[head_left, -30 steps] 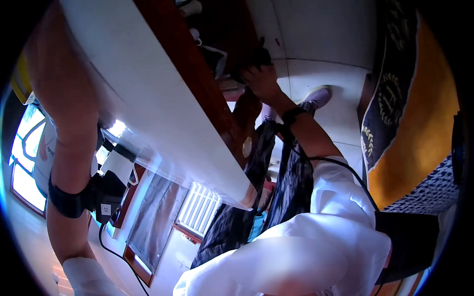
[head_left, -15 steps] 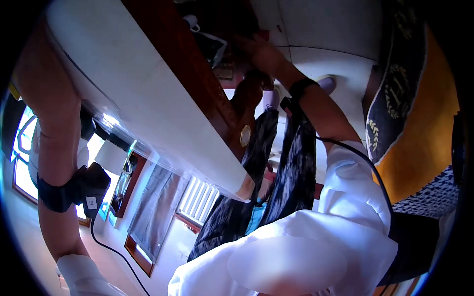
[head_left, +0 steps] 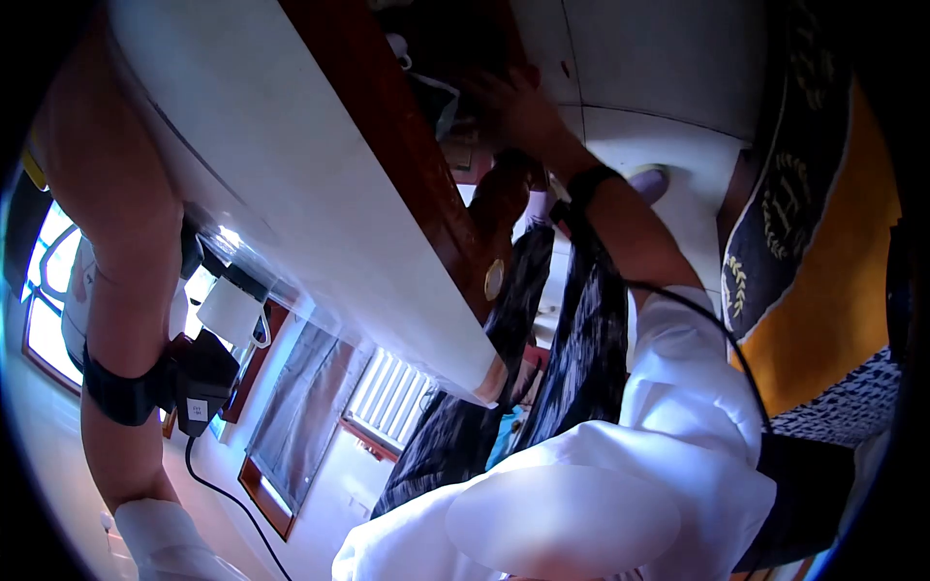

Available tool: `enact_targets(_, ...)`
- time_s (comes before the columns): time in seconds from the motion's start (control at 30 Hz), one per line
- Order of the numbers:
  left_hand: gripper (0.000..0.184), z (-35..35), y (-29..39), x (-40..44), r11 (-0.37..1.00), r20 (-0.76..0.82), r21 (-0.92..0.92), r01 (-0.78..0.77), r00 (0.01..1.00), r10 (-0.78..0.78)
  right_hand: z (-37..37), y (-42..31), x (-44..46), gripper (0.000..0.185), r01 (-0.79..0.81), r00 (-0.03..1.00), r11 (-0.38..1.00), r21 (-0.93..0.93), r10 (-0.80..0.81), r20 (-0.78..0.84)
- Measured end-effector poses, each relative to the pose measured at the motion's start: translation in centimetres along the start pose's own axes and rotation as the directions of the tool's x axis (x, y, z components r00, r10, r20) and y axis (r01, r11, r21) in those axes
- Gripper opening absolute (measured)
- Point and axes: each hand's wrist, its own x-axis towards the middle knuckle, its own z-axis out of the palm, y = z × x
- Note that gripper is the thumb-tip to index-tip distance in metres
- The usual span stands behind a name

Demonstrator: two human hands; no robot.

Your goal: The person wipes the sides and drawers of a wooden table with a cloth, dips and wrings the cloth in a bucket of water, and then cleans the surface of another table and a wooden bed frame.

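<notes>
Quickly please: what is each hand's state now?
Bare left hand: cannot be told; fingers not visible.
Bare right hand: cannot be told; fingers dim, blurred.

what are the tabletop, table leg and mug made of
Tabletop: glossy, perhaps stone or laminate, given the bright glare. Table leg: probably varnished wood, from its brown, shiny, rounded shape. Mug: perhaps ceramic or plastic; it looks smooth and plain white.

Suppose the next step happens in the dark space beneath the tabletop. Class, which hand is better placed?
Probably the right hand: it reaches low, right by that dark space. The left arm shows over the pale tabletop, well away from there.
</notes>
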Motion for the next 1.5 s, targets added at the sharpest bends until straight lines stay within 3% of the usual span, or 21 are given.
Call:
enact_targets(0.1, 0.074, 0.0, 0.3, 0.3, 1.000, -0.008, -0.007, 0.002, 1.000, -0.003, 1.0, -2.4, -2.0, 0.041, 0.105, 0.978, 0.967, -0.233, -0.058, 0.199)
enact_targets(0.17, 0.074, 0.0, 0.6, 0.8, 1.000, -0.029, -0.004, 0.004, 1.000, -0.004, 2.4, -1.6, -3.6, 0.038, 0.007, 0.984, 0.986, 0.164, -0.036, 0.174)
enact_targets(0.2, 0.075, 0.0, 0.8, 1.1, 1.000, -0.042, -0.007, 0.008, 0.999, -0.008, 2.3, -0.5, -3.0, 0.038, 0.011, 0.986, 0.989, 0.147, -0.036, 0.163)
enact_targets(0.27, 0.075, -0.1, 1.3, 1.8, 1.000, -0.060, -0.020, 0.011, 0.998, -0.012, -0.9, 0.6, -1.2, 0.037, 0.309, 0.918, 0.929, -0.203, -0.236, 0.320)
enact_targets(0.33, 0.075, -0.1, 1.6, 2.3, 0.999, -0.077, -0.036, 0.011, 0.997, -0.014, -3.8, 1.4, 1.0, 0.035, 0.295, 0.938, 0.936, -0.190, -0.246, 0.243)
enact_targets(0.4, 0.076, -0.2, 1.6, 2.5, 0.999, -0.068, -0.025, 0.034, 0.997, -0.035, -4.4, 3.1, 5.1, 0.034, 0.047, 0.998, 0.982, -0.181, -0.056, -0.040)
enact_targets(0.43, 0.076, -0.1, 1.3, 2.3, 0.998, -0.047, -0.006, 0.056, 0.997, -0.056, -5.2, 4.0, 7.1, 0.034, 0.053, 0.997, 0.982, -0.181, -0.060, -0.038)
enact_targets(0.5, 0.076, -0.3, 0.9, 1.3, 1.000, 0.005, -0.009, 0.009, 1.000, -0.009, -5.4, 4.9, 9.2, 0.033, -0.140, 0.951, 0.967, -0.214, 0.072, -0.299)
enact_targets(0.63, 0.061, -0.5, 2.0, 1.4, 0.993, 0.085, 0.022, 0.113, 0.990, -0.115, -2.1, 4.4, 7.5, 0.034, -0.119, 0.976, 0.993, -0.026, 0.112, -0.188)
enact_targets(0.7, 0.063, -0.3, 1.7, 1.4, 0.995, 0.050, 0.020, 0.095, 0.994, -0.096, -3.7, 2.5, 3.4, 0.034, 0.177, 0.982, 0.892, -0.415, -0.132, 0.136)
enact_targets(0.83, 0.066, 0.9, 0.8, 1.3, 0.995, -0.054, -0.081, 0.050, 0.997, -0.054, -7.6, 4.0, 3.4, 0.034, 0.279, 0.934, 0.929, -0.244, -0.203, 0.294)
enact_targets(0.93, 0.081, 0.8, 1.2, 2.1, 0.987, -0.007, -0.080, 0.140, 0.990, -0.141, -7.7, 6.8, 10.2, 0.035, 0.138, 0.990, 0.888, -0.438, -0.119, 0.069)
enact_targets(1.0, 0.082, 0.9, 0.9, 2.1, 0.980, -0.002, -0.137, 0.143, 0.990, -0.144, -10.8, 8.4, 14.8, 0.032, 0.023, 0.975, 0.979, -0.200, -0.067, -0.212)
enact_targets(1.2, 0.083, 1.0, 1.6, 1.8, 0.953, 0.014, -0.253, 0.169, 0.985, -0.171, -8.8, 7.7, 13.8, 0.034, -0.063, 0.979, 0.978, -0.197, 0.022, -0.202)
enact_targets(1.27, 0.080, 1.4, 1.6, 1.3, 0.939, 0.008, -0.280, 0.198, 0.979, -0.204, -3.9, 6.5, 9.5, 0.042, -0.070, 0.998, 0.926, -0.371, 0.065, -0.028)
enact_targets(1.3, 0.078, 1.4, 2.0, 1.8, 0.937, -0.009, -0.283, 0.206, 0.976, -0.217, -4.7, 4.7, 6.2, 0.044, -0.162, 0.985, 0.987, -0.001, 0.161, -0.065)
enact_targets(1.33, 0.076, 1.3, 2.4, 2.3, 0.934, -0.027, -0.287, 0.213, 0.973, -0.230, -5.9, 2.8, 2.7, 0.046, -0.213, 0.964, 0.906, 0.366, 0.257, -0.074)
enact_targets(1.37, 0.068, 0.5, 4.0, 3.8, 0.700, 0.097, -0.463, 0.543, 0.816, -0.570, -4.1, 2.6, 0.1, 0.044, -0.136, 0.985, 0.951, 0.279, 0.159, -0.064)
enact_targets(1.4, 0.060, -0.1, 4.9, 4.7, 0.328, 0.284, -0.563, 0.759, 0.550, -0.785, -2.9, 2.9, -1.5, 0.042, -0.055, 0.997, 0.979, 0.195, 0.064, -0.042)
enact_targets(1.43, 0.062, -0.1, 4.8, 4.7, 0.350, 0.291, -0.549, 0.759, 0.566, -0.772, -3.4, 3.2, -1.7, 0.042, -0.056, 0.996, 0.980, 0.191, 0.067, -0.053)
enact_targets(1.5, 0.061, -0.2, 5.0, 5.0, 0.350, 0.285, -0.559, 0.752, 0.570, -0.771, -4.1, 3.2, -2.0, 0.040, 0.050, 0.978, 0.998, 0.035, -0.056, 0.201)
